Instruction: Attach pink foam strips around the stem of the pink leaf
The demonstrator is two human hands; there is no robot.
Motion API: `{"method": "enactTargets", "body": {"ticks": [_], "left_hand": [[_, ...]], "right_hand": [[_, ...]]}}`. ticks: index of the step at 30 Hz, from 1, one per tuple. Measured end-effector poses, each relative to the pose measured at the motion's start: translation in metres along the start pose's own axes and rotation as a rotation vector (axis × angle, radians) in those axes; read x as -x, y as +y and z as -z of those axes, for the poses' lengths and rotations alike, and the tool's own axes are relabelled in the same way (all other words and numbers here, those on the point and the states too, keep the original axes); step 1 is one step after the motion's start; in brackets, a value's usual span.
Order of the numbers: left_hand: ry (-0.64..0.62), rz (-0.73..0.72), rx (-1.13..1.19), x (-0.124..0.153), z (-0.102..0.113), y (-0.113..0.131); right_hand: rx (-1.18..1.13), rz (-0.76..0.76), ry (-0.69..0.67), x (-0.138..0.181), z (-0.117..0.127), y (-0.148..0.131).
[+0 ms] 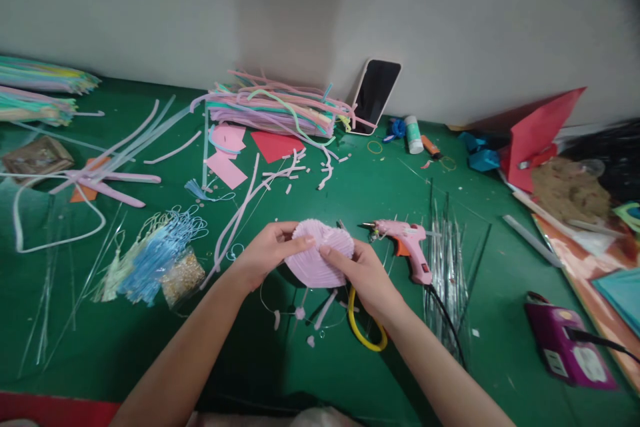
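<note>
A pale lilac heart (313,263), built up from ridged rows that look like pipe cleaners, is held between my two hands above the table. My left hand (270,250) grips its left lobe, thumb on top and fingers beneath. From the right, my right hand (367,273) pinches it with the thumb pressed near the middle. Yellow-handled scissors (367,340) lie partly hidden under my right hand. Below the heart are short lilac pieces (326,309) and a thin ring of wire or thread. Right of my hand rests a pink glue gun (405,240), its nozzle pointing left.
Bundled pipe cleaners (275,113) lie against the wall beside a leaning phone (377,93). Blue tassels (160,253) and a bag of gold beads (184,278) sit left. Clear sticks (447,273) and a purple power box (567,343) with a cord are right.
</note>
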State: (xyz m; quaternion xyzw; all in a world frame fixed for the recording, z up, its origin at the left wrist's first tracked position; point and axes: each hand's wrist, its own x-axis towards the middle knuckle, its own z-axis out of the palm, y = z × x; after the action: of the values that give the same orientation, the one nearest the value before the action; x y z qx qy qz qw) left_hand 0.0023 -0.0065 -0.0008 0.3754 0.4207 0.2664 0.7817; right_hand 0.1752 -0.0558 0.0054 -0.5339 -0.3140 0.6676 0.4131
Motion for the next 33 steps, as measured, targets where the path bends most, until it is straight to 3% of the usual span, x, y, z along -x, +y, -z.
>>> {"method": "enactTargets", "body": {"ticks": [10, 14, 18, 23, 29, 33], "left_hand": [[0.080, 0.016, -0.121, 0.000, -0.004, 0.001], [0.183, -0.038, -0.011, -0.003, -0.003, 0.000], [0.190, -0.014, 0.182, -0.006, 0.000, 0.001], [0.189, 0.009, 0.266, -0.006, 0.002, 0.007], [0.082, -0.016, 0.270, 0.000, 0.003, 0.012], [-0.044, 0.036, 0.052, 0.006, 0.003, 0.014]], "right_hand": [[0.014, -0.019, -0.016, 0.000, -0.004, 0.003], [-0.060, -0.042, 0.007, 0.000, -0.007, 0.003], [-0.076, -0.060, 0.023, 0.000, -0.005, 0.003], [-0.100, 0.014, 0.057, 0.000, -0.005, 0.006], [-0.172, 0.103, 0.115, -0.001, -0.006, -0.002], [-0.161, 0.184, 0.187, -0.002, -0.003, -0.009]]}}
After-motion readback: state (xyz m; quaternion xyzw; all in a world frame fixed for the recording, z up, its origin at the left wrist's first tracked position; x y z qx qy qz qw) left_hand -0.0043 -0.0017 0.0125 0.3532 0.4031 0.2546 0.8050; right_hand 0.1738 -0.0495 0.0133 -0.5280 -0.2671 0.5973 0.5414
